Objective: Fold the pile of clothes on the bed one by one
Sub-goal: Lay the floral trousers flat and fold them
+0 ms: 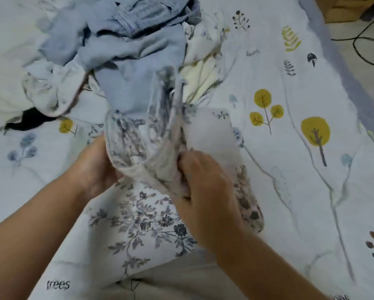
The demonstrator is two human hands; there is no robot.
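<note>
Left hand (95, 165), right hand (205, 187) grip floral garment (142, 148); clothes pile (121, 50) just beyond.

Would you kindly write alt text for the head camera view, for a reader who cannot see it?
Two bare hands, left hand and right hand, grip a crumpled white garment with a grey-blue floral print above a bed sheet printed with trees. Behind lies a pile of pale blue, cream and white clothes.

I count my two hands (151, 176), one floral garment (147, 215), one pile of clothes (108, 50), one bed (290, 169), one black cable (359, 40) and one cardboard box (344, 7).
</note>
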